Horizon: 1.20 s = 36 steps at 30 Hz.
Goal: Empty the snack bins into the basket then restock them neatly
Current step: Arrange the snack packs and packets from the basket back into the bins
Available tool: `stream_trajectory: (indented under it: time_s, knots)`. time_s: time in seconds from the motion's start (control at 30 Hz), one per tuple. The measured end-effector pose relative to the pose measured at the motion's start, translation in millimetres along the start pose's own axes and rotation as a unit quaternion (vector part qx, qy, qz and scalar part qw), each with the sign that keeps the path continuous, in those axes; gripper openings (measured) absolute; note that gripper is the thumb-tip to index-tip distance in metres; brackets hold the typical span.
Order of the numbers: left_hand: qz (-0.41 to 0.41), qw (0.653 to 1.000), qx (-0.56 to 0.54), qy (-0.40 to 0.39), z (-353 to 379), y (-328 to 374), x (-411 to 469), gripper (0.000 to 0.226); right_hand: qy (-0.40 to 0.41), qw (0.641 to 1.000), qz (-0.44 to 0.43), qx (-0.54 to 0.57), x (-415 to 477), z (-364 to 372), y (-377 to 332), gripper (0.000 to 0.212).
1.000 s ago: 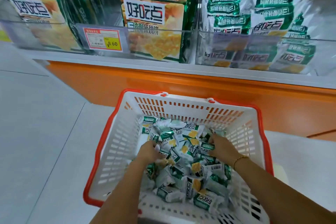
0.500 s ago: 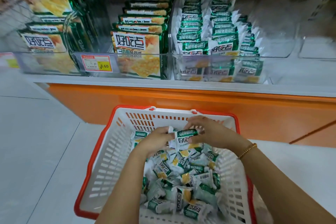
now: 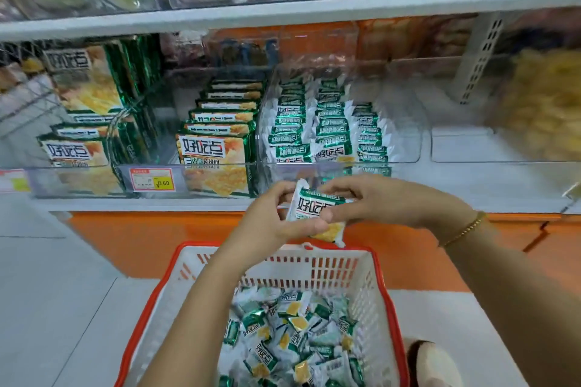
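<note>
Green-and-white foil snack packets [image 3: 314, 209] have come up from my red-rimmed white plastic basket [image 3: 330, 267]; left hand [image 3: 276, 225] and right hand [image 3: 377, 201] pinch them with curled fingers, just before the clear plastic bin [image 3: 405, 135]. I judge restocking is underway.

A white store shelf [image 3: 151, 205] above an orange base panel [image 3: 141, 242] carries clear plastic bins [image 3: 405, 138] side by side, one lined with green-and-white snack packets [image 3: 330, 130]. A white plastic basket with a red rim [image 3: 314, 267] stands on the pale grey tiled floor [image 3: 47, 308] before it.
</note>
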<state>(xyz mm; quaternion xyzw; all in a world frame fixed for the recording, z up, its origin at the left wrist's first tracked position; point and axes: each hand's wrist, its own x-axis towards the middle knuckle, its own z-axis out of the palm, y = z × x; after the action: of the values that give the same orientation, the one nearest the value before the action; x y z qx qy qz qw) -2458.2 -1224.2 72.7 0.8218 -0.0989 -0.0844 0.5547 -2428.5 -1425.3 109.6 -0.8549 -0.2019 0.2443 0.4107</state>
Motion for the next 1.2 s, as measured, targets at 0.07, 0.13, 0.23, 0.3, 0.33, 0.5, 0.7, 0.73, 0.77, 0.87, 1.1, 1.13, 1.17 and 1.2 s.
stream_trajectory:
  time_s: [0.07, 0.13, 0.23, 0.3, 0.33, 0.5, 0.7, 0.73, 0.77, 0.87, 1.1, 1.13, 1.17, 1.2]
  knots:
    - [0.051, 0.998, -0.002, 0.029, -0.8, 18.7, 5.9, 0.053, -0.008, 0.999, -0.006, -0.036, -3.3, -25.3, -18.4, 0.064]
    - [0.083, 0.996, -0.014, 0.038, 0.4, 37.0, 13.0, 0.062, -0.017, 0.995, -0.008, -0.094, -6.0, -47.5, -37.9, 0.062]
    - [0.111, 0.992, 0.022, 0.053, -0.3, 54.1, 31.1, 0.067, -0.003, 0.978, -0.027, -0.209, -7.9, -76.6, -56.3, 0.042]
    - [0.127, 0.985, 0.085, 0.076, -7.4, 60.8, 44.2, 0.058, 0.04, 0.958, -0.037, -0.28, -8.2, -94.4, -56.4, 0.044]
    - [0.131, 0.979, 0.128, 0.084, -13.3, 61.4, 50.8, 0.05, 0.066, 0.954, -0.036, -0.292, -8.3, -101.5, -53.4, 0.05]
    - [0.121, 0.915, 0.384, 0.04, -39.2, 47.9, 76.7, 0.033, 0.071, 0.941, -0.025, -0.33, -1.8, -103.9, -39.6, 0.066]
    - [0.147, 0.903, 0.399, 0.058, -29.9, 46.8, 92.5, 0.036, 0.06, 0.925, -0.021, -0.374, 14.4, -95.9, -44.6, 0.068]
    - [0.141, 0.903, 0.401, 0.064, -28.2, 47.2, 95.3, 0.034, 0.057, 0.926, -0.019, -0.373, 15.7, -95.6, -45.0, 0.067]
    - [0.137, 0.904, 0.399, 0.068, -27.0, 48.0, 97.7, 0.031, 0.056, 0.929, -0.019, -0.366, 16.7, -96.1, -44.9, 0.063]
    - [0.128, 0.906, 0.397, 0.075, -23.6, 53.3, 104.7, 0.023, 0.055, 0.943, -0.029, -0.328, 16.9, -98.6, -44.4, 0.048]
    - [0.083, 0.921, 0.374, 0.073, -20.4, 59.5, 121.5, 0.018, 0.063, 0.951, -0.05, -0.298, 18.3, -95.7, -33.9, 0.034]
    - [0.078, 0.924, 0.368, 0.071, -21.1, 59.4, 122.9, 0.019, 0.071, 0.951, -0.048, -0.296, 17.8, -94.9, -32.5, 0.033]
    - [0.075, 0.926, 0.363, 0.068, -21.7, 59.1, 124.0, 0.019, 0.079, 0.951, -0.045, -0.295, 17.4, -94.5, -30.2, 0.031]
    - [0.075, 0.928, 0.358, 0.068, -22.3, 58.8, 124.6, 0.018, 0.087, 0.95, -0.04, -0.297, 17.0, -94.4, -27.6, 0.032]
